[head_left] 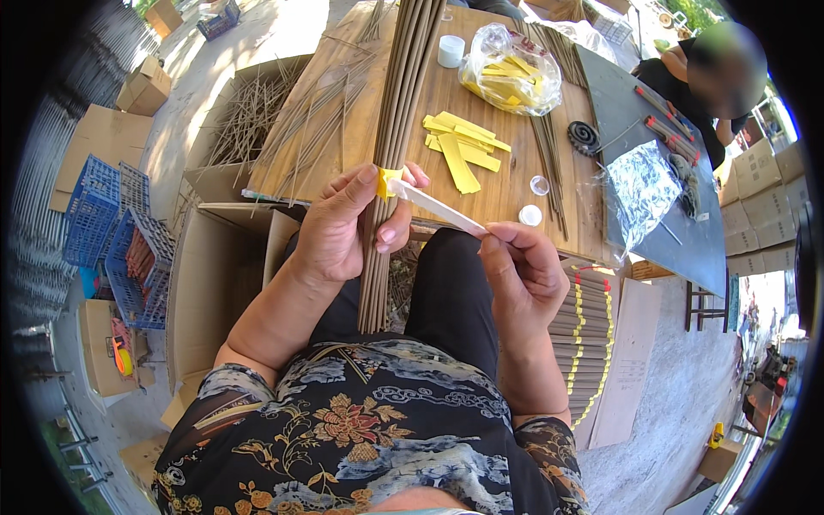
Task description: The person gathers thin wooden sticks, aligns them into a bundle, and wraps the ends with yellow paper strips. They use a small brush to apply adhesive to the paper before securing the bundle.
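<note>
In the middle of the frame, the left hand (pixel 336 230) has its grip closed around a bundle of long brown sticks (pixel 390 163). A yellow paper strip (pixel 388 180) wraps the bundle there. The right hand (pixel 525 276) pinches the end of a white strip (pixel 438 208) that runs to the bundle. More yellow strips (pixel 462 146) lie on the wooden worktop (pixel 506 184) above, near a clear bag (pixel 512 71) of yellow strips. Blue crates (pixel 116 245) and cardboard boxes (pixel 142 86) stand on the concrete floor (pixel 665 412) at the left.
</note>
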Demonstrator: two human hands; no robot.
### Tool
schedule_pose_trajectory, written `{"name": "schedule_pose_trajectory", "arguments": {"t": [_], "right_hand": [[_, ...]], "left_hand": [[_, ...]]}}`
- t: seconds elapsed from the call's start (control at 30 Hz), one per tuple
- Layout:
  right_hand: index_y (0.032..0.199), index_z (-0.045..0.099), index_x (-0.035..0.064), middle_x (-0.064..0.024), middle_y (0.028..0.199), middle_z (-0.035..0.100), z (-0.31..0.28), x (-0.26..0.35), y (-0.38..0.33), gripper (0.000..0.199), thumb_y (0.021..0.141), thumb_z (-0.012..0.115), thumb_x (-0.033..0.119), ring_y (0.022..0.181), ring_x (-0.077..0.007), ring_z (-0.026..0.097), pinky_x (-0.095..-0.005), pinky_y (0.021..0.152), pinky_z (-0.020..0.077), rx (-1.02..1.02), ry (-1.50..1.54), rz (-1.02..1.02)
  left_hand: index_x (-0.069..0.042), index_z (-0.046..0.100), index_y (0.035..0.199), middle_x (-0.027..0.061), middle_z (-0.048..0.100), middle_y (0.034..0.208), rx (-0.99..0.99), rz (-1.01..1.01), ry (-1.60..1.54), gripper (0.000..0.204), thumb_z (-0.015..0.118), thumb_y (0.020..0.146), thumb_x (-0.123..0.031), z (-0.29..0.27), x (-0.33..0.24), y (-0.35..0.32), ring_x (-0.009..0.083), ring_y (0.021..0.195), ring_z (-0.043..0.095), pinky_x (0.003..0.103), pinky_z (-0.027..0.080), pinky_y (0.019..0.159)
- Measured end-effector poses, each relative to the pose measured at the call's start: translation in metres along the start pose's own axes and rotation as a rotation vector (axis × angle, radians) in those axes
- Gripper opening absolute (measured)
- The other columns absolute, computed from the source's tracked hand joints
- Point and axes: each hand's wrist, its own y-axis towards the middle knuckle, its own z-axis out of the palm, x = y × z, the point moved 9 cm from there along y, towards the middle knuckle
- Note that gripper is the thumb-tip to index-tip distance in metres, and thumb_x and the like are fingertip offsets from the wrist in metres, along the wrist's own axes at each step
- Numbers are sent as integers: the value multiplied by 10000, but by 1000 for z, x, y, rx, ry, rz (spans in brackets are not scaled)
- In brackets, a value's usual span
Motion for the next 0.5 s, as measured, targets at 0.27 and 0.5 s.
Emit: {"name": "schedule_pose_trajectory", "arguments": {"t": [0.27,0.5], "right_hand": [[893,592,-4,-86,793,576,3,33,-5,175,734,626,-69,663,-134,553,-202,568,431,-39,-324,-417],[883,595,-6,-98,819,566,7,44,-7,203,704,641,-90,664,-141,553,-211,557,439,-9,-358,-537]], "left_hand": [[51,514,1037,124,518,908,-20,45,-8,396,394,924,-309,-2,-4,-1,90,506,417,203,343,440],[50,517,1028,124,513,880,12,32,-12,395,389,926,-309,-1,-2,-1,90,502,413,204,342,435]]}}
